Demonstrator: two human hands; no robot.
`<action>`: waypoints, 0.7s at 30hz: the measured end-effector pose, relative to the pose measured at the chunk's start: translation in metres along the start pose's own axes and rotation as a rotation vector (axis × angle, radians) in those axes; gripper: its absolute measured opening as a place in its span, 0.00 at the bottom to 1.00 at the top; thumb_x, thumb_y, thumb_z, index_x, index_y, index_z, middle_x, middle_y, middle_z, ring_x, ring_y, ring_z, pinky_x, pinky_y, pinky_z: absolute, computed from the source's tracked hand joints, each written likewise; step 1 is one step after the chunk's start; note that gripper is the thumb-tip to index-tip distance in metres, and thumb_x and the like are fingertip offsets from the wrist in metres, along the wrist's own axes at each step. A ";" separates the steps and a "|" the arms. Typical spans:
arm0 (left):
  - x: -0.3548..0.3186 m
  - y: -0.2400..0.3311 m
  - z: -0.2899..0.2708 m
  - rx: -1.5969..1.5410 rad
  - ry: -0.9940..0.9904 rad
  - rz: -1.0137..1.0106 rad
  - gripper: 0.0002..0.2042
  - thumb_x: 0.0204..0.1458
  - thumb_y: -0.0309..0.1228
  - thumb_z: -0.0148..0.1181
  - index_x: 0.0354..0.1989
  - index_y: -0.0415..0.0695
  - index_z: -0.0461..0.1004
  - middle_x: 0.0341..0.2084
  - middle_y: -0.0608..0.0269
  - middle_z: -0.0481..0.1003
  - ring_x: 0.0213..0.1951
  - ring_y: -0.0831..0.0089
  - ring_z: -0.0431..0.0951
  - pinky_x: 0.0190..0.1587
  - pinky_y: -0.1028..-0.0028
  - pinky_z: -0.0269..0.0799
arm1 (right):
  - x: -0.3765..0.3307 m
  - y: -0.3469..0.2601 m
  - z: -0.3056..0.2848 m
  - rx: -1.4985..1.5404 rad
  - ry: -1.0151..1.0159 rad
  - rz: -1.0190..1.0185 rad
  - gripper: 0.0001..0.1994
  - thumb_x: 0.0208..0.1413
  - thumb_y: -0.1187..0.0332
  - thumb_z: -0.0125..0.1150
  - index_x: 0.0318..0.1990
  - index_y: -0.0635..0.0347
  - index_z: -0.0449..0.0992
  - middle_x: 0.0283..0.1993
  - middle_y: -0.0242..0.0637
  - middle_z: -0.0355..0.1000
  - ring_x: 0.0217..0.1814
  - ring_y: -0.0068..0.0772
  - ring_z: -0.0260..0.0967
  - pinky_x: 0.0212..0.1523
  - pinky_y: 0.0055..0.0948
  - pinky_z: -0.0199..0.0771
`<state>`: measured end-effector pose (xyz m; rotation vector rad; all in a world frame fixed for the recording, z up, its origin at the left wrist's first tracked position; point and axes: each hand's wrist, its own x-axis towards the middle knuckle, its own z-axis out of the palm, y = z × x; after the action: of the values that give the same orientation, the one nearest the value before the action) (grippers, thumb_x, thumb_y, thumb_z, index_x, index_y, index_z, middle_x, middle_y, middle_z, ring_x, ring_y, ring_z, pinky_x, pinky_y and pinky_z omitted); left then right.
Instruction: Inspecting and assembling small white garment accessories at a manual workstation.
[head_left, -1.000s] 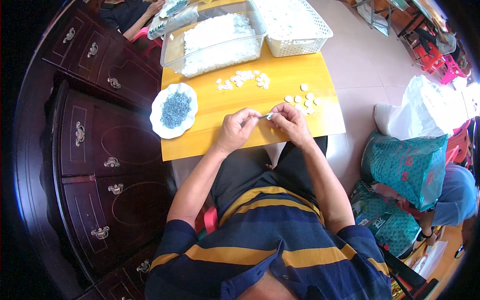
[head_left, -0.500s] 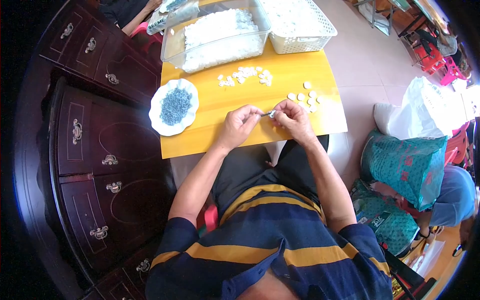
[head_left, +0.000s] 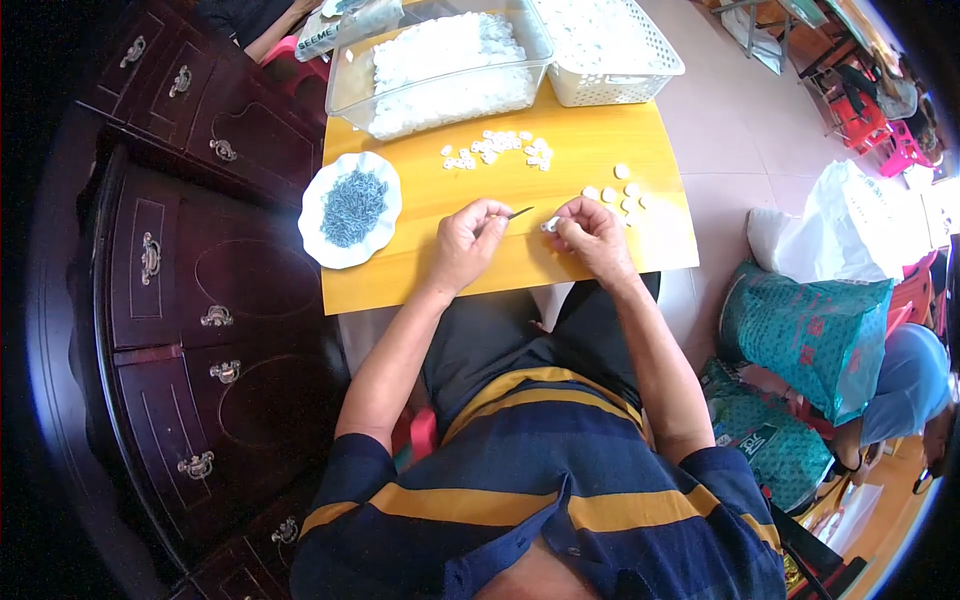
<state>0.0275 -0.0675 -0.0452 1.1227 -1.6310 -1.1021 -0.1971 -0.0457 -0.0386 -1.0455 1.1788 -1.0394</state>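
Observation:
Between the thumb and fingers of my left hand point(head_left: 465, 245) is a thin dark screw-like pin point(head_left: 521, 212), its tip pointing right. My right hand point(head_left: 595, 243) pinches a small white plastic piece point(head_left: 549, 225); a short gap separates it from the pin. Both hands are just above the near part of the yellow table point(head_left: 420, 265). Left of them, a white scalloped plate point(head_left: 318, 245) holds a heap of dark thin pins point(head_left: 352, 207). Beyond the hands lie several small white pieces point(head_left: 490, 148). Several round white discs point(head_left: 621, 171) rest near my right hand.
A clear plastic bin point(head_left: 350, 92) and a white perforated basket point(head_left: 615, 90), both full of white pieces, stand at the table's far side. Dark wooden drawers point(head_left: 260, 290) border the left. Green bags point(head_left: 800, 325) and a white bag point(head_left: 830, 225) sit right. Another person's arm point(head_left: 275, 38) shows far left.
My hands have moved apart. The dark pin, which met the white piece half a second ago, is now separate from it in my left hand.

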 end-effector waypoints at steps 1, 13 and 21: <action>0.000 0.000 -0.002 0.039 0.021 0.020 0.05 0.60 0.25 0.59 0.40 0.38 0.78 0.19 0.70 0.74 0.22 0.85 0.69 0.26 0.78 0.66 | 0.000 0.000 0.000 -0.012 0.010 -0.002 0.04 0.65 0.71 0.58 0.40 0.61 0.75 0.34 0.31 0.79 0.31 0.15 0.73 0.35 0.17 0.74; -0.006 -0.004 -0.030 -0.308 0.073 -0.110 0.10 0.67 0.30 0.51 0.47 0.39 0.75 0.22 0.72 0.70 0.23 0.85 0.67 0.29 0.82 0.68 | -0.002 -0.001 0.004 0.022 0.060 -0.089 0.03 0.61 0.72 0.59 0.37 0.61 0.75 0.29 0.28 0.76 0.28 0.15 0.71 0.31 0.19 0.71; -0.033 -0.012 -0.053 -0.269 0.399 0.031 0.10 0.67 0.29 0.50 0.48 0.36 0.73 0.26 0.67 0.73 0.28 0.81 0.71 0.35 0.79 0.69 | 0.001 0.007 0.001 0.007 0.062 -0.137 0.02 0.61 0.73 0.58 0.38 0.61 0.75 0.31 0.29 0.77 0.29 0.14 0.70 0.32 0.17 0.70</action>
<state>0.0882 -0.0485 -0.0489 1.0546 -1.1506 -0.9694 -0.1959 -0.0449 -0.0459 -1.1078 1.1652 -1.1889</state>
